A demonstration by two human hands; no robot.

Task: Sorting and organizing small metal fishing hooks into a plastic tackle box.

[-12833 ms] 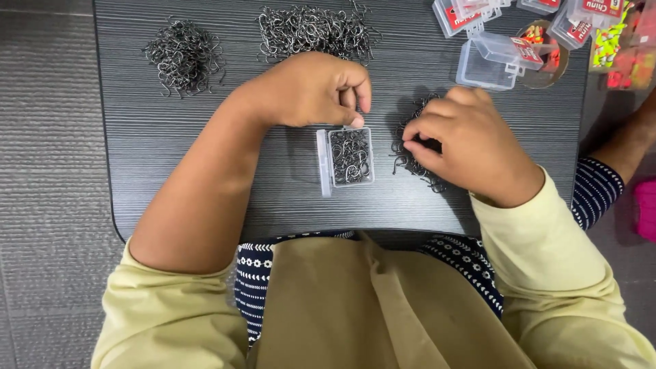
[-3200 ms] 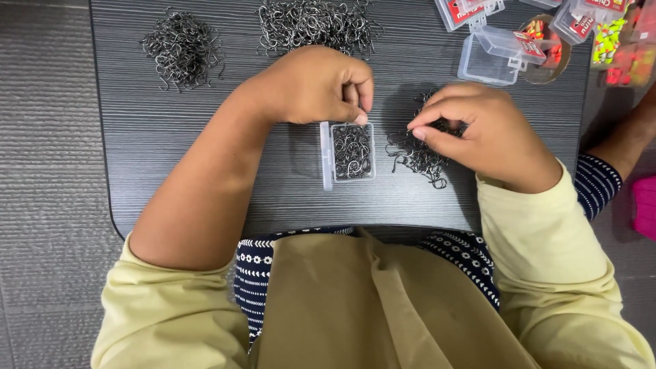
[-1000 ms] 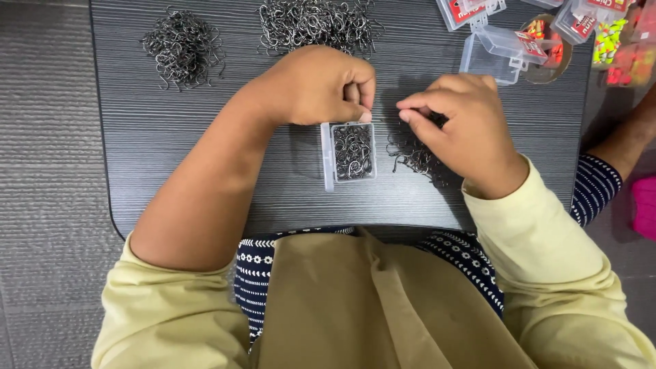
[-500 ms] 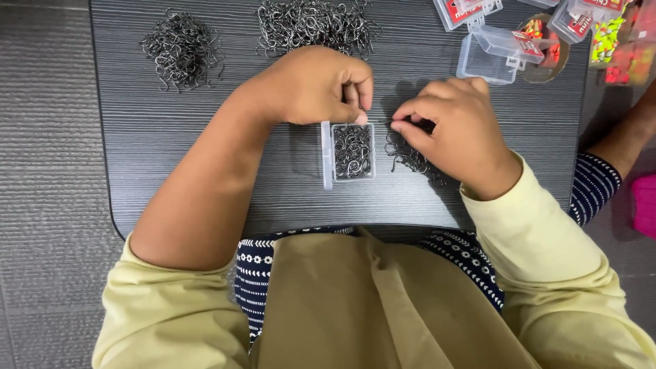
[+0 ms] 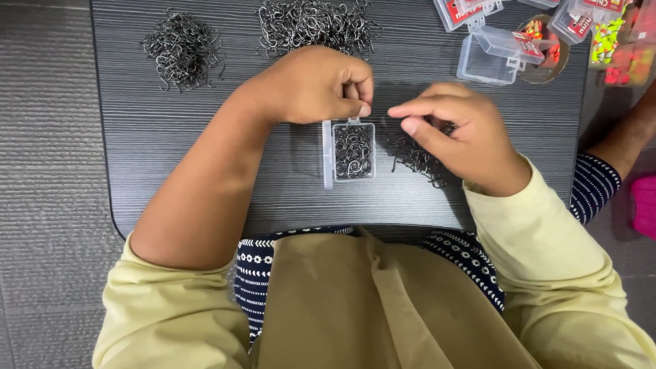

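Beyond the grip, two separate heaps of dark wire hooks [image 5: 183, 49] [image 5: 314, 24] lie on the dark tabletop [image 5: 137, 137], with an open clear plastic case [image 5: 493, 56], red-labelled packets [image 5: 456, 11] and bright yellow and pink lures [image 5: 618, 48] further to its right.

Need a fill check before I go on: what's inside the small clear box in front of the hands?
The small clear box holds a tangle of dark metal hooks, lid open at its left. The left hand covers the box's far edge, so nothing there shows.
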